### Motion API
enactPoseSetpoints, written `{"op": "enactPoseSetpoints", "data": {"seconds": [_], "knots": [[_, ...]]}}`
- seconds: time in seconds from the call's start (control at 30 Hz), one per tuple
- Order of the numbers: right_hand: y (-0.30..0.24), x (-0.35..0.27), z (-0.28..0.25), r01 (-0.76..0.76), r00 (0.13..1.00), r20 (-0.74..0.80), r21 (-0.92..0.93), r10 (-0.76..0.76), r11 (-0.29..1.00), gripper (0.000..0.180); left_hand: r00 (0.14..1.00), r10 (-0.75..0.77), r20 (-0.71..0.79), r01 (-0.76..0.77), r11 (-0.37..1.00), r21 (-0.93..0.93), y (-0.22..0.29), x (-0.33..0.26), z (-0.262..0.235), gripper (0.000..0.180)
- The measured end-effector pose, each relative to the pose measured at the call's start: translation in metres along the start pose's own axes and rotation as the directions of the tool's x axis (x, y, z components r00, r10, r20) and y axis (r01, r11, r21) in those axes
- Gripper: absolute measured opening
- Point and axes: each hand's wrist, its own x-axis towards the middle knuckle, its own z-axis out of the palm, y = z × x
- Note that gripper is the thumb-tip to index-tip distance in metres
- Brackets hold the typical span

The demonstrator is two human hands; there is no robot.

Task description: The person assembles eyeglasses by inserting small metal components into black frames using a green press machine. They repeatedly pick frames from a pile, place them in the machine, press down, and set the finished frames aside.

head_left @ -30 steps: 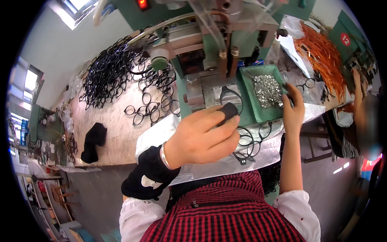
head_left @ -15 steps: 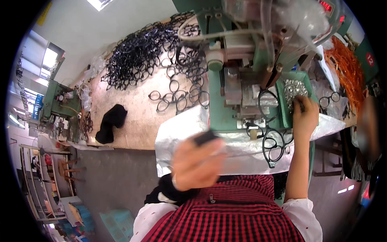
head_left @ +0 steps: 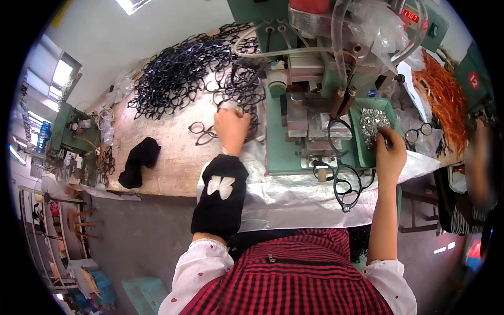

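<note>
Loose black eyeglass frames (head_left: 206, 134) on the worktable (head_left: 170, 170) are now within reach of the left hand (head_left: 231, 128), just advanced from beside the apron (head_left: 299, 273), its fingers curled downward (any grip is hidden), while the right hand (head_left: 392, 155) bends its fingers, grip indeterminable, at small metal parts (head_left: 371, 122) in the green tray (head_left: 364, 157).

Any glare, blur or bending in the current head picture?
Head view throughout: silvery sheet glares, side window washed out; left hand and right hand fairly sharp; small metal pieces glitter together; straight edges bow near the border.
</note>
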Motion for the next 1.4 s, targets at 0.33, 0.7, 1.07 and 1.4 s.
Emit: {"op": "enactPoseSetpoints", "data": {"seconds": [0.33, 0.7, 1.07, 1.4], "knots": [[-0.023, -0.027, -0.053, -0.180, 0.984, 0.043, 0.285, 0.175, 0.941, 0.012, 0.948, -0.064, 0.311, 0.258, 0.725, -0.639, -0.009, -0.028, -0.097, 0.012], [-0.110, 0.019, 0.022, -0.318, 0.947, 0.291, 0.790, 0.136, 0.525, 0.036, 0.992, 0.017, 0.128, 0.111, 0.392, -0.913, 0.016, -0.067, -0.064, 0.007], [-0.135, 0.014, 0.015, -0.490, 0.862, 0.460, 0.863, 0.212, 0.123, 0.042, 0.801, 0.328, -0.501, -0.582, 0.226, -0.781, 0.146, -0.027, -0.188, 0.016], [-0.051, 0.028, -0.009, -0.136, 0.985, -0.015, 0.545, 0.171, 0.828, 0.042, 0.406, 0.807, -0.428, -0.767, 0.047, -0.639, 0.142, -0.066, -0.156, 0.035]]}}
